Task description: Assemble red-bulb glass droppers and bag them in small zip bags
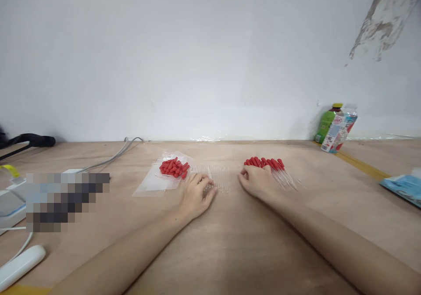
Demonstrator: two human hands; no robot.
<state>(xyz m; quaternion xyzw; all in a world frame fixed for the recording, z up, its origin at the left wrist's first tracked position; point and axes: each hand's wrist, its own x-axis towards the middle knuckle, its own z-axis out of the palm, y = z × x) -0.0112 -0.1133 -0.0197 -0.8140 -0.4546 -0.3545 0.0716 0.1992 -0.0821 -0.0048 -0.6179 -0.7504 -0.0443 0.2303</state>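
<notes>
My left hand (197,195) rests at the near left side of a row of thin clear sticks (223,179). Its fingers curve over some of them, with a gap between thumb and forefinger. To the right, my right hand (257,179) is bent at the left end of a row of clear sticks with red tips (279,163). Those fingers are drawn together and cover part of that row; whatever they hold is hidden. A pile of loose red tips (174,168) lies on a clear plastic bag (151,183) beyond my left hand.
Against the wall at the right stand a green bottle (325,126) and a printed carton (338,133). A blue packet (403,187) lies at the right edge. On the left are a grey cable (112,157), a white rounded object (23,266) and a blurred-out patch.
</notes>
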